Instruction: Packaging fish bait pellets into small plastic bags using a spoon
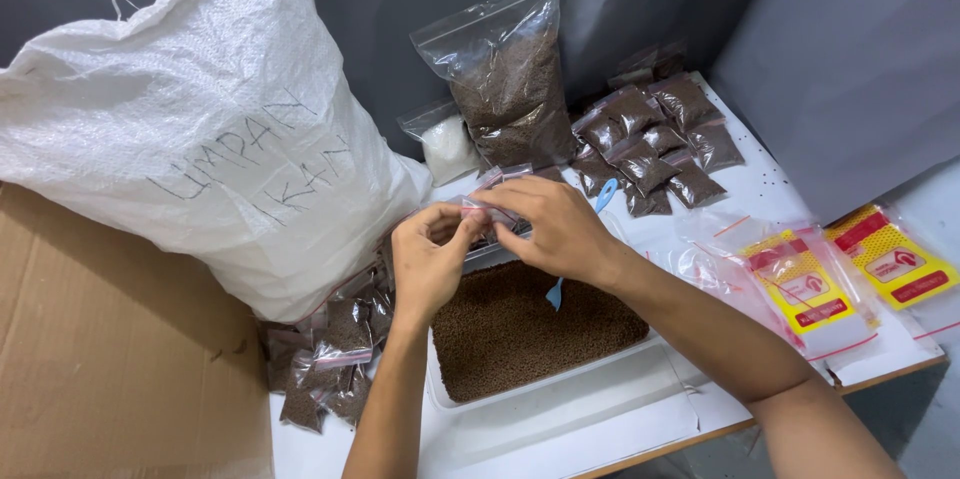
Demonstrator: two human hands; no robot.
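Brimming tray [452,391] of brown pellets [530,324]

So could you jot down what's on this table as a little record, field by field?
left hand: left hand pinches one end of a small clear zip bag
right hand: right hand pinches the bag's other end
below the hands: white tray of brown pellets, a blue scoop standing in them
filled packets: one pile at back right, another at front left
behind: big white woven sack; large clear bag of pellets
right side: empty bags in yellow and red packs
left: cardboard
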